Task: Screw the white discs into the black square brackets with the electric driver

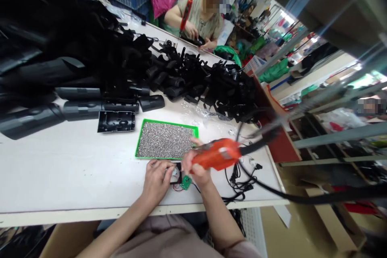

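So, a small black plastic housing with a round silvery piece in it (179,178) is being worked on near the bottom centre of the frame, on the long white tabletop (75,169). It's being pinched at its left edge between the thumb and fingers of the left hand (155,179). A bright orange, pistol-shaped power tool (217,155) is being gripped by the right hand (197,171), fingers curled round it just right of the housing. The tool is being blurred, and its tip is being hidden, so contact can't be told.

A little green circuit board (186,183) with thin red wires (177,188) is being left just below the right hand. Black cables (242,187) are being kept in a tangle further right.

Just above the hands, loads of tiny silvery metal bits (166,141) are being held in a shallow green-rimmed tray (169,123). An open black half-shell (116,121) is being kept left of that, below dark rounded plastic casings (81,109).

Most of the middle is being taken up by a heap of black plastic parts (172,76). At the upper centre, a dark object (196,40) is being handled by a co-worker in a light top (208,24).
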Demonstrator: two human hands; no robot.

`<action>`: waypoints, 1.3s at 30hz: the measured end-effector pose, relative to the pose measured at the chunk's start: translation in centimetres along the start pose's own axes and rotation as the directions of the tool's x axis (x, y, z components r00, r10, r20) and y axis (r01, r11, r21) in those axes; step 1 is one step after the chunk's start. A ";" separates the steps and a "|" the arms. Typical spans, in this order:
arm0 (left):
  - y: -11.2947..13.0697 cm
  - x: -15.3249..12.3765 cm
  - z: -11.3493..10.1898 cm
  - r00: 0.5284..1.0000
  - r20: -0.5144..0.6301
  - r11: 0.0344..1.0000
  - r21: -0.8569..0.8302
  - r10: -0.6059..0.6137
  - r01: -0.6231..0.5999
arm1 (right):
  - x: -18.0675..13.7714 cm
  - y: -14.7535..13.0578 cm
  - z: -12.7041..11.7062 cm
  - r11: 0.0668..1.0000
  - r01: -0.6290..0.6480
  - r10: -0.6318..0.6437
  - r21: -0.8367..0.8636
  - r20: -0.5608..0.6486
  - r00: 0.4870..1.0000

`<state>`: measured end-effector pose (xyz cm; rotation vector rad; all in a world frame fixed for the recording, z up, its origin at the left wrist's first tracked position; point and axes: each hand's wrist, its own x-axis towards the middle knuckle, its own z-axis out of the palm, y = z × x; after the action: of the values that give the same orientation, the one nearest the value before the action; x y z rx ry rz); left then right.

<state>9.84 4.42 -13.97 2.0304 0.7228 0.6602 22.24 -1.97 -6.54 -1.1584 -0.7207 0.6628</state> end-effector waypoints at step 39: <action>2.6 -1.6 -1.0 0.901 0.341 0.695 -0.580 -0.268 0.426 | -0.7 -3.4 3.7 0.908 0.238 -0.247 0.345 -0.020 0.969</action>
<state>8.68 2.63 -11.50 1.2482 0.6087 0.3592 19.19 -1.39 -2.50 -0.7240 -0.7209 0.5652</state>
